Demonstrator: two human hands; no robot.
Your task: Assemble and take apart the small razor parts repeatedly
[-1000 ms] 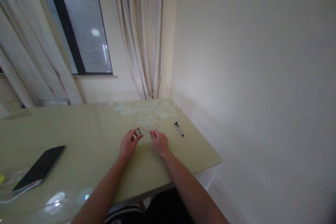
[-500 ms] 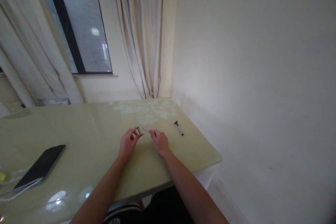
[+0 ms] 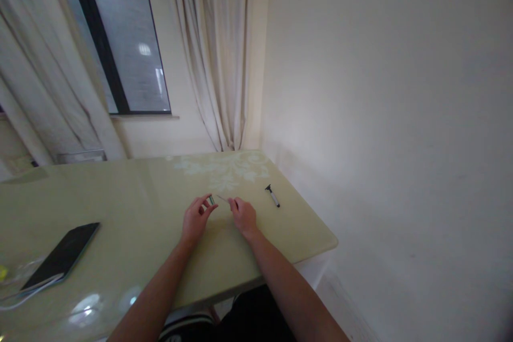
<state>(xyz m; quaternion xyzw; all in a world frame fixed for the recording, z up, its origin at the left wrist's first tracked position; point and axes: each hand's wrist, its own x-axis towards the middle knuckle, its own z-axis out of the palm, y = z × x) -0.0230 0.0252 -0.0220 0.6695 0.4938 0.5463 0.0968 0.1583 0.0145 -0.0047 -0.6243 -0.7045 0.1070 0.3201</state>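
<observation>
Posture unchanged, left hand (image 3: 195,220) still pinching small piece (image 3: 211,200)

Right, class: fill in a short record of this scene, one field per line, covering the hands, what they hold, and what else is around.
Left hand: pinches a small dark piece at the fingertips
Right hand: seems to pinch one end of a thin pale strip
Razor: lies on the table, right of both hands
Phone: flat, far left, with a cable beside it
Behind: window, curtains
</observation>
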